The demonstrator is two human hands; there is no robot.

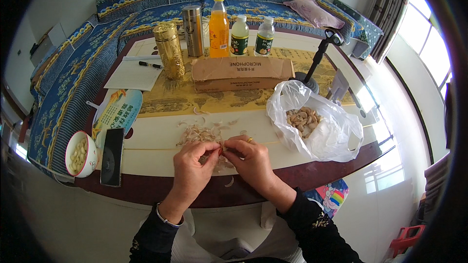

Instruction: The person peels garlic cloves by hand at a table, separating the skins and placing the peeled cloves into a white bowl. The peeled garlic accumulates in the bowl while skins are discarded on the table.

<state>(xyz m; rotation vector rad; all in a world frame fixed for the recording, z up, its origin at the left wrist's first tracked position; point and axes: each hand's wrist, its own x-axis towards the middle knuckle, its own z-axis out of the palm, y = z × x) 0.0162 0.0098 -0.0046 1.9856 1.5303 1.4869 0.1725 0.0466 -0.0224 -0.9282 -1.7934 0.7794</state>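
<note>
My left hand [195, 166] and my right hand [250, 159] meet at the fingertips over a pile of papery garlic skins [199, 134] near the table's front edge. Between them they pinch a small garlic clove [222, 147], mostly hidden by the fingers. On the right, a white plastic bag [332, 131] stands open with unpeeled garlic cloves [303, 120] inside. At the far left, a white bowl [91, 157] with a red rim holds peeled garlic cloves [78, 156]. A loose piece of skin [229, 182] lies on the dark table edge below my hands.
A phone [112, 157], a hand fan [122, 111] and a notebook [133, 75] with a pen lie on the left. Beyond are a gold tumbler [170, 51], a steel flask [193, 31], several drink bottles [219, 29], a cardboard box [241, 74] and a black stand [318, 60].
</note>
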